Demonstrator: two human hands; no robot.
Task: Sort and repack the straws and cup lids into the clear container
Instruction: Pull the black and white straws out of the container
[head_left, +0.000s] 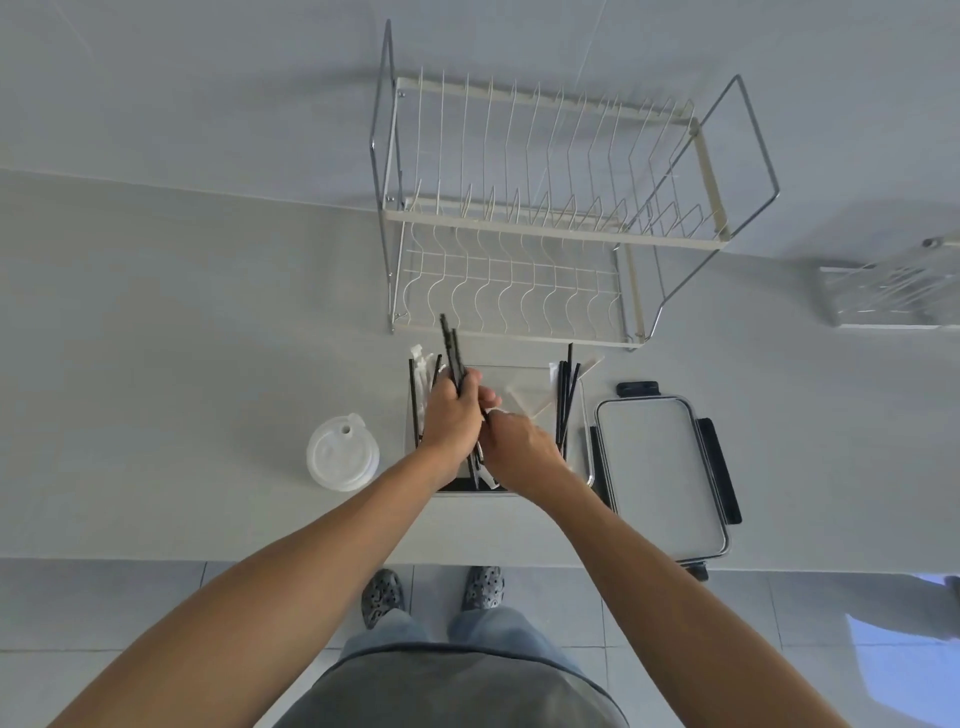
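The clear container (576, 415) sits on the counter just in front of me. My left hand (451, 415) grips a bundle of black straws (450, 345) that sticks up and away above the container's left half. My right hand (519, 447) reaches into the container's middle with curled fingers touching the lower ends of the same straws. More black straws (565, 400) lean in the container's right side, and black and white wrapped straws (418, 379) stand along its left wall. A stack of white cup lids (340, 454) rests on the counter to the left.
The container's lid (660, 478), clear with black clips, lies flat to the right near the counter's front edge. A two-tier wire dish rack (545, 223) stands behind the container against the wall. Another clear rack (893, 291) sits at the far right.
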